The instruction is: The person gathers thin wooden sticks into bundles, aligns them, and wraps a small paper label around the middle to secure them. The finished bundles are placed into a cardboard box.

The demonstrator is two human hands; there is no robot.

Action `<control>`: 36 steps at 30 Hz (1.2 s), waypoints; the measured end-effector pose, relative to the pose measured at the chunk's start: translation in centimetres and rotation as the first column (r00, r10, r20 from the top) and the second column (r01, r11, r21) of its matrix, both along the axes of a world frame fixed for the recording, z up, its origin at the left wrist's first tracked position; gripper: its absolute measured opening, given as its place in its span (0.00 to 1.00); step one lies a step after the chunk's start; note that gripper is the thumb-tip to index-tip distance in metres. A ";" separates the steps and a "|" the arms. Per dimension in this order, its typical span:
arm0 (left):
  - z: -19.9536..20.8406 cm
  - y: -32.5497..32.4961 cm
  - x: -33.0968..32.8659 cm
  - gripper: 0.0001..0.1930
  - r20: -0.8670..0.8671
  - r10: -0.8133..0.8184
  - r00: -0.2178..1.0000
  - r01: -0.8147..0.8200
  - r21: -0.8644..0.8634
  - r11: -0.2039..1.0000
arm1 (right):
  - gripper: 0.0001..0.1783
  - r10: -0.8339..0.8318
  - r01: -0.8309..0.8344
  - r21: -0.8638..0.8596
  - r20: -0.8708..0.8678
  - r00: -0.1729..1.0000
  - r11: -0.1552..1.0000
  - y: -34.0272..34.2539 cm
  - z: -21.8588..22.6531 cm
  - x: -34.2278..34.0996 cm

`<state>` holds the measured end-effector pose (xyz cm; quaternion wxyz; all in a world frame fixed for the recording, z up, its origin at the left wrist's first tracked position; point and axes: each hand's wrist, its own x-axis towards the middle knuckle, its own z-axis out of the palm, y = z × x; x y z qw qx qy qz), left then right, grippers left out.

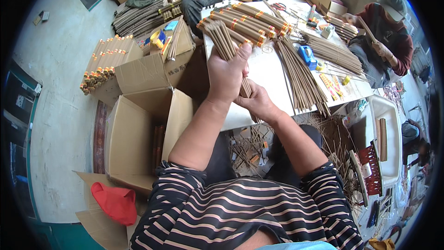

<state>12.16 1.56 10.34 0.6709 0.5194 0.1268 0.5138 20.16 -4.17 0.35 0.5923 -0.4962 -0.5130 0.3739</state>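
A table (270,83) stood straight ahead. The left hand (226,74) and, nearer, the right hand (260,104) were over its near left part, a bundle of sticks (224,39) in them. Finished-looking rolls (245,21) lay toward the far left corner; loose sticks (300,78) spread to their right — with a tape dispenser (306,58) just beside. Left stood a carton (125,148); a person (391,41) sat at the table's right.
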 end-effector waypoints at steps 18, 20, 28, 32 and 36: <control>-1.7 -0.2 -4.4 0.12 0.105 -0.202 0.974 0.228 -0.448 0.865 | 0.10 0.136 -0.307 -0.449 -0.374 0.917 0.839 -8.2 4.1 -5.3; -2.3 0.0 -5.7 0.15 0.265 -0.430 0.863 0.505 -0.438 0.744 | 0.12 0.160 -0.495 -0.369 -0.653 0.741 0.787 -9.0 4.9 -5.7; -2.6 -1.2 -6.0 0.15 0.033 -0.184 0.982 0.174 -0.517 0.838 | 0.07 0.175 -0.482 -0.383 -0.612 0.772 0.788 -9.6 3.3 -6.1; -2.1 -1.5 -6.3 0.15 0.013 -0.158 0.987 0.144 -0.493 0.858 | 0.08 0.165 -0.436 -0.403 -0.553 0.816 0.805 -9.7 3.5 -6.3; -1.7 -0.7 -7.2 0.14 0.088 -0.149 0.985 0.173 -0.502 0.847 | 0.08 0.173 -0.427 -0.457 -0.498 0.850 0.780 -10.3 3.8 -6.7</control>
